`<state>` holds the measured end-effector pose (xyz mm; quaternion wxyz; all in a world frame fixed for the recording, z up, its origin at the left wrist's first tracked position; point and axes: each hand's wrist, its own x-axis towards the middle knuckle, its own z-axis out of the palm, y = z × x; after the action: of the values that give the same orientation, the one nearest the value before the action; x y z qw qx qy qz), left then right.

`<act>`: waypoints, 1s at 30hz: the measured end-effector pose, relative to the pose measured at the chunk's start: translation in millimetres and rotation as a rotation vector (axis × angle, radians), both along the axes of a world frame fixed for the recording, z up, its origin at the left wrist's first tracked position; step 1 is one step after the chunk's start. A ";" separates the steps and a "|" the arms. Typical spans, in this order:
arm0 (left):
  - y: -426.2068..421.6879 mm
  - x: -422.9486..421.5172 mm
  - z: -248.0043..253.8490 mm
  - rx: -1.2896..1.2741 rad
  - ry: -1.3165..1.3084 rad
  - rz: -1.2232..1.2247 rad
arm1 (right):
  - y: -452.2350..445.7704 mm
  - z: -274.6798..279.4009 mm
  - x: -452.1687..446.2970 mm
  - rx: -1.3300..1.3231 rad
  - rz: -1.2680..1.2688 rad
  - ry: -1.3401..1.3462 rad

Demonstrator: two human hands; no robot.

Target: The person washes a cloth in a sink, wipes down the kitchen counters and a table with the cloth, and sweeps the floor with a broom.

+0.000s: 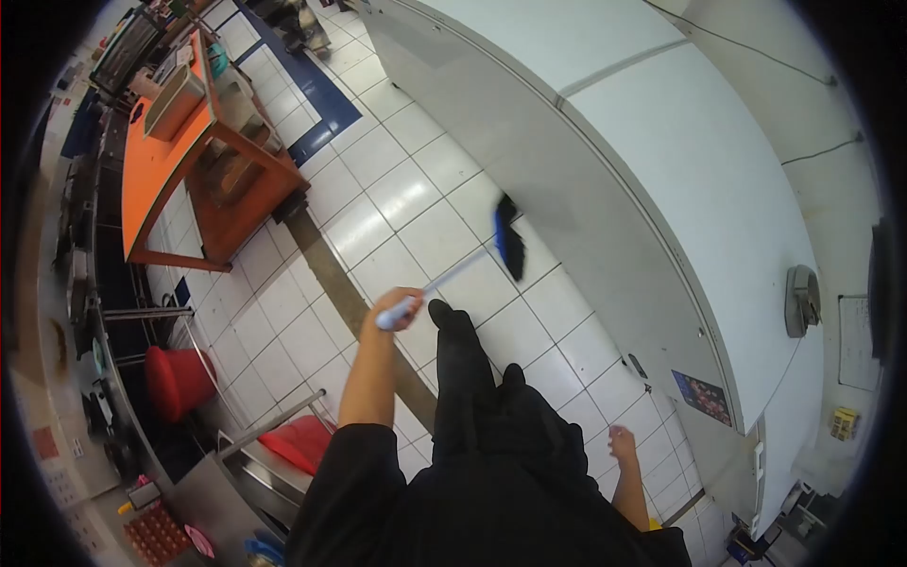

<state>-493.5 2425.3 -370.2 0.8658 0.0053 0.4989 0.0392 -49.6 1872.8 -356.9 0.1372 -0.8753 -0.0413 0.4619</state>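
My left hand (402,308) is closed round the pale blue handle (444,277) of a broom, near its top end. The handle slants away to the broom head (510,244), which is blue with dark bristles. This head is at the white tiled floor, close to the base of a long white cabinet. My right hand (622,442) hangs low at my side, apart from the broom and near the cabinet. Its fingers are curled in, with nothing visible in them.
The long white cabinet (567,180) runs along the right. An orange table (165,180) carrying a metal container (175,102) stands at the left. Below it are a red bucket (179,383) and a metal rail (274,423). Blue and brown strips cross the tiles.
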 end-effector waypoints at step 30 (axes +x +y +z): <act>240.0 -196.2 34.0 0.097 0.031 0.899 | 714.7 -42.4 -123.6 -0.001 0.698 0.380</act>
<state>-689.7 2665.3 -336.2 0.7540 -0.1708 0.4619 0.4346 -173.2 2587.5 -399.2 -0.0232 -0.7077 -0.3101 0.6344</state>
